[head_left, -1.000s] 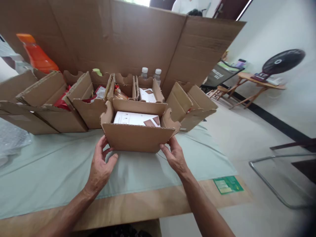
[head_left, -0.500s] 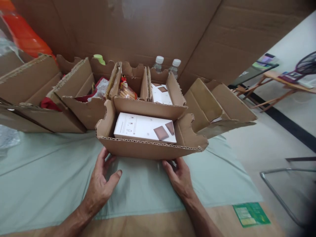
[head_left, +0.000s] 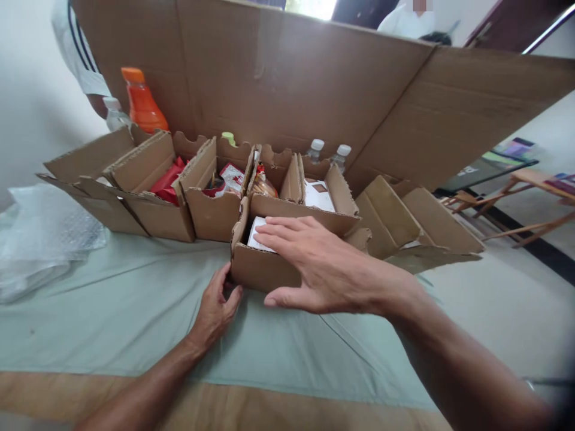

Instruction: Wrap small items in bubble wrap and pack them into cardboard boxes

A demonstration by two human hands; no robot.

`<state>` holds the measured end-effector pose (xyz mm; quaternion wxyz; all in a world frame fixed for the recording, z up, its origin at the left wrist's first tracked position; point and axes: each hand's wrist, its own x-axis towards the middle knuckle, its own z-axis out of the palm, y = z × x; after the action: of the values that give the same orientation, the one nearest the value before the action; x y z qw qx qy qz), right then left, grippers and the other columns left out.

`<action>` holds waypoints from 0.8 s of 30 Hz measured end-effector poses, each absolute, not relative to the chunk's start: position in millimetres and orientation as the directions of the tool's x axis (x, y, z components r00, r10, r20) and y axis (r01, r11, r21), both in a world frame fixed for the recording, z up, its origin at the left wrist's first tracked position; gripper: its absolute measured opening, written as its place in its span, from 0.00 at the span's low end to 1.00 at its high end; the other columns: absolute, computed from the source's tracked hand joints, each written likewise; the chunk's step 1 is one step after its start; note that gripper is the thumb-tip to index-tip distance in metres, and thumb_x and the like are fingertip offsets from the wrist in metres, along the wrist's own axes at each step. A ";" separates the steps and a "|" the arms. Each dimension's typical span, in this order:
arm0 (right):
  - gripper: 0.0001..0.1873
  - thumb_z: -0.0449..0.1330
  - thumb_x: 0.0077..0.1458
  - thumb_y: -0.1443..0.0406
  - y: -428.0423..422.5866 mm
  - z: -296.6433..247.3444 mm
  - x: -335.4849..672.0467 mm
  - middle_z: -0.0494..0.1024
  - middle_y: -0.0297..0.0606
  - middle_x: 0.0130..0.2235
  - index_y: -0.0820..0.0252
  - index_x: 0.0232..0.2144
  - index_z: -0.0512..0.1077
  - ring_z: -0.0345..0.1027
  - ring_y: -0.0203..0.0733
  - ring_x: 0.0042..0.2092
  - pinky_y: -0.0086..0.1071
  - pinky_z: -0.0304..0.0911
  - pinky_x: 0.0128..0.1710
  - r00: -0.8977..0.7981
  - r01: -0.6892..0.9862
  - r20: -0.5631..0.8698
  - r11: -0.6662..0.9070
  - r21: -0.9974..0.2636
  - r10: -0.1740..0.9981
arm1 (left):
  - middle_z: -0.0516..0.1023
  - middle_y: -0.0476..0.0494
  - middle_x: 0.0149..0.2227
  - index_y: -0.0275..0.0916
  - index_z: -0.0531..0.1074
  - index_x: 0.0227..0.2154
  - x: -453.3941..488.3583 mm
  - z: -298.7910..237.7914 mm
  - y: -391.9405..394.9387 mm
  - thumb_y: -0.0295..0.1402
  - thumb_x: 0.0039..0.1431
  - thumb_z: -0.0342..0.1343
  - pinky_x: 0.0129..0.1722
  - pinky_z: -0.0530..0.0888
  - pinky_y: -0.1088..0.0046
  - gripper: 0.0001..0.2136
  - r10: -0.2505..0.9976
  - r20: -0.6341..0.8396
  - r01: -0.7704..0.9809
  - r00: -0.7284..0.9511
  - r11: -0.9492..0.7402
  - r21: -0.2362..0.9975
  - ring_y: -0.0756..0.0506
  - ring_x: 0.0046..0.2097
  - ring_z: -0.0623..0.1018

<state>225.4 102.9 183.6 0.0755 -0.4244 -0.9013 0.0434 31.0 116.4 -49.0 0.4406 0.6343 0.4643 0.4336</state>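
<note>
In the head view a cardboard bin (head_left: 265,272) stands in front of a row of similar bins. Inside lies a white box (head_left: 259,233), mostly covered by my right hand (head_left: 309,257). That hand is spread open over the bin's front wall, fingers reaching above the box and thumb in front; whether it touches the box I cannot tell. My left hand (head_left: 218,305) is at the bin's lower left corner, with thumb and fingers apart. The tips of its fingers are partly hidden against the cardboard.
Bins behind hold a red packet (head_left: 168,181), snack packs (head_left: 265,182) and another white box (head_left: 318,196). An orange bottle (head_left: 144,105) and clear bottles (head_left: 341,157) stand behind them. A tall cardboard panel (head_left: 291,78) backs the row. Plastic wrap (head_left: 49,230) lies left; a person's sleeve (head_left: 81,54) shows beyond.
My right hand has risen from the bin's lower front edge to over the white box. My left hand stays near the lower left corner. The view has shifted, showing more on the left and behind.
</note>
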 end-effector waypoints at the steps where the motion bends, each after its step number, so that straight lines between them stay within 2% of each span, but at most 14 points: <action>1: 0.36 0.70 0.55 0.47 117.0 180.6 219.3 0.77 0.51 0.61 0.62 0.59 0.74 0.65 0.60 0.66 0.52 0.61 0.63 -0.646 0.754 0.034 0.644 -0.126 0.763 | 0.80 0.38 0.48 0.37 0.70 0.56 30.8 -48.9 117.0 0.36 0.62 0.56 0.44 0.77 0.64 0.21 0.969 0.150 0.208 0.198 -0.191 0.959 0.43 0.43 0.79; 4: 0.37 0.71 0.53 0.48 144.0 172.8 209.3 0.77 0.51 0.60 0.64 0.58 0.74 0.66 0.58 0.65 0.50 0.61 0.61 -0.670 0.742 -0.075 0.662 -0.109 0.738 | 0.79 0.37 0.49 0.38 0.70 0.57 31.1 -48.0 117.8 0.34 0.62 0.56 0.47 0.77 0.62 0.20 0.960 0.195 0.222 0.200 -0.238 0.946 0.41 0.46 0.79; 7: 0.32 0.70 0.55 0.49 150.9 172.5 207.2 0.80 0.49 0.57 0.64 0.55 0.77 0.69 0.58 0.62 0.49 0.60 0.59 -0.677 0.736 -0.121 0.672 -0.081 0.726 | 0.79 0.36 0.51 0.39 0.71 0.57 32.4 -47.4 118.8 0.32 0.63 0.54 0.51 0.77 0.60 0.20 0.958 0.220 0.252 0.186 -0.263 0.931 0.40 0.49 0.79; 11: 0.23 0.69 0.57 0.49 146.7 174.5 202.3 0.84 0.46 0.42 0.63 0.43 0.80 0.75 0.56 0.49 0.46 0.61 0.52 -0.633 0.768 -0.097 0.639 0.051 0.768 | 0.80 0.37 0.51 0.40 0.71 0.58 33.6 -49.0 120.3 0.29 0.63 0.52 0.54 0.76 0.57 0.20 0.953 0.246 0.275 0.176 -0.288 0.917 0.39 0.51 0.79; 14: 0.23 0.68 0.57 0.47 147.6 173.7 199.2 0.82 0.44 0.32 0.63 0.35 0.80 0.74 0.54 0.42 0.45 0.61 0.49 -0.588 0.792 -0.090 0.595 0.135 0.804 | 0.80 0.37 0.52 0.40 0.72 0.58 33.4 -50.7 120.3 0.28 0.62 0.52 0.57 0.75 0.56 0.21 0.945 0.268 0.273 0.186 -0.312 0.910 0.39 0.53 0.79; 17: 0.27 0.66 0.58 0.44 143.2 178.0 207.0 0.84 0.46 0.36 0.63 0.40 0.81 0.76 0.54 0.44 0.46 0.63 0.51 -0.591 0.801 -0.066 0.594 0.076 0.804 | 0.80 0.37 0.52 0.40 0.72 0.57 32.9 -52.1 121.1 0.27 0.62 0.52 0.58 0.75 0.54 0.21 0.940 0.274 0.268 0.201 -0.322 0.908 0.38 0.54 0.78; 19: 0.29 0.64 0.59 0.43 125.0 183.1 217.4 0.85 0.47 0.45 0.61 0.47 0.81 0.77 0.56 0.49 0.48 0.64 0.54 -0.590 0.806 0.067 0.592 -0.019 0.805 | 0.79 0.35 0.54 0.40 0.71 0.59 33.2 -53.2 122.4 0.27 0.61 0.52 0.59 0.74 0.51 0.22 0.940 0.274 0.268 0.202 -0.322 0.908 0.37 0.55 0.78; 21: 0.28 0.62 0.62 0.44 91.9 182.6 227.1 0.83 0.46 0.53 0.57 0.52 0.79 0.77 0.57 0.53 0.49 0.66 0.55 -0.518 0.819 0.297 0.565 -0.099 0.802 | 0.78 0.33 0.56 0.38 0.69 0.61 34.3 -53.3 123.2 0.27 0.60 0.52 0.61 0.73 0.48 0.25 0.943 0.268 0.278 0.196 -0.316 0.907 0.35 0.57 0.77; 23: 0.22 0.61 0.64 0.48 52.6 167.5 234.0 0.84 0.43 0.51 0.51 0.54 0.78 0.78 0.55 0.51 0.48 0.69 0.52 -0.384 0.842 0.499 0.517 -0.156 0.777 | 0.77 0.31 0.58 0.36 0.67 0.62 36.1 -51.9 123.0 0.27 0.58 0.53 0.63 0.71 0.47 0.27 0.946 0.261 0.301 0.193 -0.310 0.902 0.34 0.59 0.76; 24: 0.18 0.60 0.66 0.52 34.8 152.6 236.6 0.84 0.42 0.49 0.49 0.54 0.77 0.79 0.54 0.48 0.46 0.70 0.50 -0.331 0.851 0.543 0.493 -0.182 0.772 | 0.76 0.30 0.58 0.35 0.67 0.63 37.2 -50.6 123.0 0.27 0.57 0.53 0.64 0.71 0.47 0.28 0.947 0.257 0.318 0.193 -0.308 0.897 0.34 0.60 0.76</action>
<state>236.6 34.8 152.6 0.2927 -0.4989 -0.8130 -0.0674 37.2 123.0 -50.6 0.3620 0.6824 0.4634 0.4342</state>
